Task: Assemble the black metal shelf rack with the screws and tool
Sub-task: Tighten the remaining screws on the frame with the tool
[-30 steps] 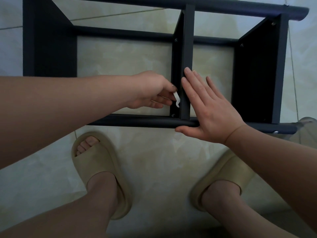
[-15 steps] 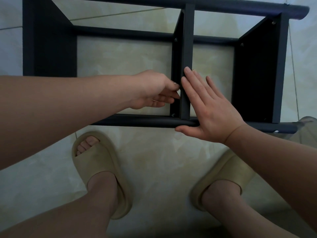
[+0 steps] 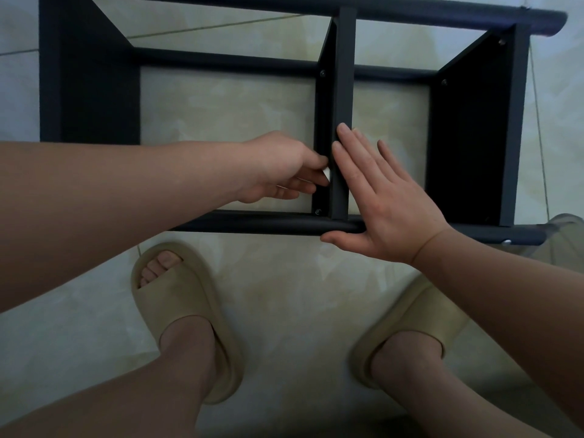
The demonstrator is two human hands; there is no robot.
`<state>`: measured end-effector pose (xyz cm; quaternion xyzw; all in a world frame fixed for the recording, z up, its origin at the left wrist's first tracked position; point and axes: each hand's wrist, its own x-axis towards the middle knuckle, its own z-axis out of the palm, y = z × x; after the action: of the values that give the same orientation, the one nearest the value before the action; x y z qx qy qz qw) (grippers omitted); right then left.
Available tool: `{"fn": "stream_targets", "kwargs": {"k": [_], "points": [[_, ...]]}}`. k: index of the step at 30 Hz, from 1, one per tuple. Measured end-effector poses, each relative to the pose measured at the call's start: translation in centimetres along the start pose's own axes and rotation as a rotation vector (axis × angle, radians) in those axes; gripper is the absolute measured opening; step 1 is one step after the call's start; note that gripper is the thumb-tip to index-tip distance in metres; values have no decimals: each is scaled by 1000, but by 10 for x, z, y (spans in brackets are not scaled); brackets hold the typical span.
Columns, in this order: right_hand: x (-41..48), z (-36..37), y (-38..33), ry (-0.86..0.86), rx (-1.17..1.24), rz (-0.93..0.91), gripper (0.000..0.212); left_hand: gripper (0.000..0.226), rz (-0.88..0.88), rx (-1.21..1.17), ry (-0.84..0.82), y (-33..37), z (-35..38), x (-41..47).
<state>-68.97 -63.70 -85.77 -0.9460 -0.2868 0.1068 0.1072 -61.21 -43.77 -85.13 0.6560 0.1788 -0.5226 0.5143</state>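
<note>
white tool (image 3: 327, 176) reappears, pinched by fingers (image 3: 311, 181) of left hand (image 3: 281, 165); right hand (image 3: 382, 203) presses flat on divider (image 3: 345, 74) of the apparently near-complete rack (image 3: 284, 7).

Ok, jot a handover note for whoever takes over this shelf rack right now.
Left hand: pinches a small white tool at the left face of the middle panel.
Right hand: open, flat on that panel's edge and the front rail, steadying.
Rack lies on the tile floor.
Done: frame joined; near screw and far screw sit in the middle panel.
Left: tightness can't be judged; check each screw.
</note>
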Motion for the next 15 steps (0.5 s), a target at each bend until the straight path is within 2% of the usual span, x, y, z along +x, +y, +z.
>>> {"fn": "stream_targets", "kwargs": {"k": [15], "points": [[0, 1, 1, 7, 1, -1, 109, 13, -8, 21, -107, -4, -3, 2]]}}
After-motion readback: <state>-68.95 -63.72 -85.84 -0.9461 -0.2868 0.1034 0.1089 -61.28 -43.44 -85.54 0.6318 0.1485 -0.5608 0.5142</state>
